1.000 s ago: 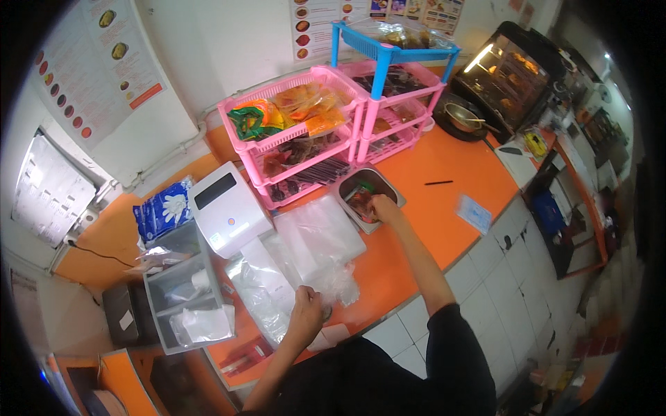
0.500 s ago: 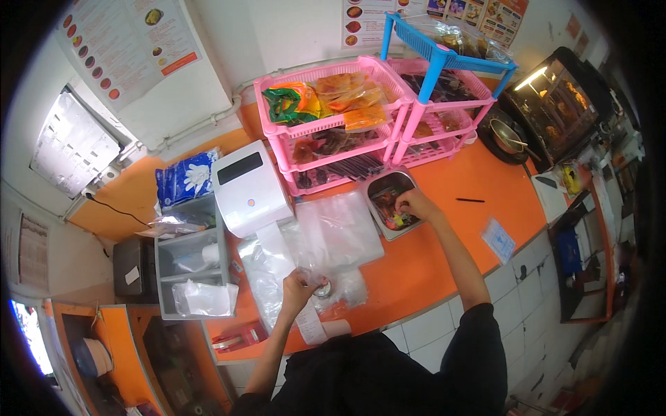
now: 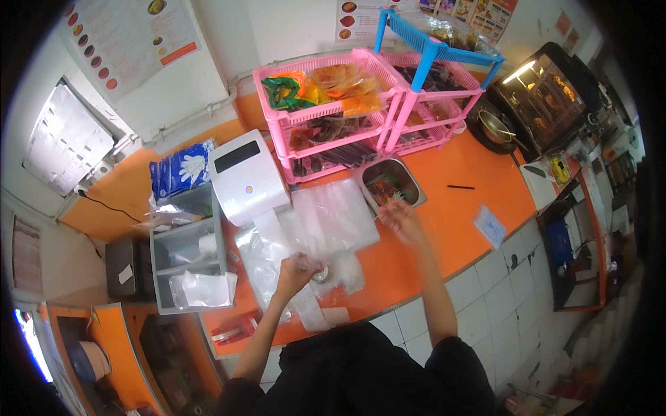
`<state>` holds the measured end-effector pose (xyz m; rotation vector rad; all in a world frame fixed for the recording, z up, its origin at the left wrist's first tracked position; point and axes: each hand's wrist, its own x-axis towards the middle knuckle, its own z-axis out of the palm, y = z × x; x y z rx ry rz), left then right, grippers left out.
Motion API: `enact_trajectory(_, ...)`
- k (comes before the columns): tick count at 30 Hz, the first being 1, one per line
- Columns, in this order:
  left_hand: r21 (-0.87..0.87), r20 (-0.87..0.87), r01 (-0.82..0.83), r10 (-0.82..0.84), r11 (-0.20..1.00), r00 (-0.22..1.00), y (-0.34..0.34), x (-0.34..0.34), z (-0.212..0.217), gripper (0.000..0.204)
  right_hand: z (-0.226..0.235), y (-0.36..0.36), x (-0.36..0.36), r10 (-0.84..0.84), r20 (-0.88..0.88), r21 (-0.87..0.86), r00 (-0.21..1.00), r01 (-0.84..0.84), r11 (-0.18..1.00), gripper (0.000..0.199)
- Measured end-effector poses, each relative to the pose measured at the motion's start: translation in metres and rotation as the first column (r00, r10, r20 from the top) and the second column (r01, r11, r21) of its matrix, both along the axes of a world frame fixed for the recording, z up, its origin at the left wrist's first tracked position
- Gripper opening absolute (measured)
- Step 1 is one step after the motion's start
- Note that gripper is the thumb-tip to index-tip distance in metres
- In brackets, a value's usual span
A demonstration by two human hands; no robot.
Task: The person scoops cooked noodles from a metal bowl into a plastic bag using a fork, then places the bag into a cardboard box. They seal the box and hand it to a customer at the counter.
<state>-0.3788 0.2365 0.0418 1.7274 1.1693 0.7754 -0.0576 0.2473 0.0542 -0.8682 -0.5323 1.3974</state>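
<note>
Pulled right hand (image 3: 401, 220) back out of steel tray (image 3: 390, 184) since half a second earlier; hovered just in front of tray's near edge, over orange bench (image 3: 458, 222). Blurred, so could not tell how far the fingers were spread or whether anything came out with them. Probably a pinch of tray contents on its way to the bag, judging by direction only.

Left hand (image 3: 297, 269) barely shifted: fingers curled shut on small clear bag (image 3: 326, 272), pinned low on bench near front edge. Bag mouth seemed held toward the right hand; not clear enough to confirm.

Bag looked thin, crinkly, transparent, lying on a spread of larger clear bags (image 3: 333, 218) between white printer (image 3: 246, 177) and tray. Paper strip (image 3: 309, 312) lay just below left hand. Tray held dark reddish-green food, detail too small. Pink racks (image 3: 333, 114) behind tray, grey bin (image 3: 187, 256) to the left.
</note>
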Motion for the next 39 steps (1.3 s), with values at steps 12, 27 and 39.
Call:
enact_trajectory(12,-0.398,0.176,0.141,-0.075,0.906,0.982,0.012,-0.012,0.019,0.027,-0.044,-0.055,-0.152,0.075,-0.144,-0.234,0.987,-0.107,0.966,0.013)
enact_trajectory(27,0.374,-0.409,0.757,-0.637,0.536,0.653,0.036,-0.004,0.017,0.023,-0.035,0.014,-0.128,0.658,0.673,-0.175,0.337,-0.792,0.585,0.014)
enact_trajectory(39,0.299,0.088,0.154,-0.188,0.942,0.978,-0.026,-0.014,-0.007,0.031,-0.038,-0.06,-0.161,0.179,0.312,-0.208,0.933,-0.117,0.971,0.021)
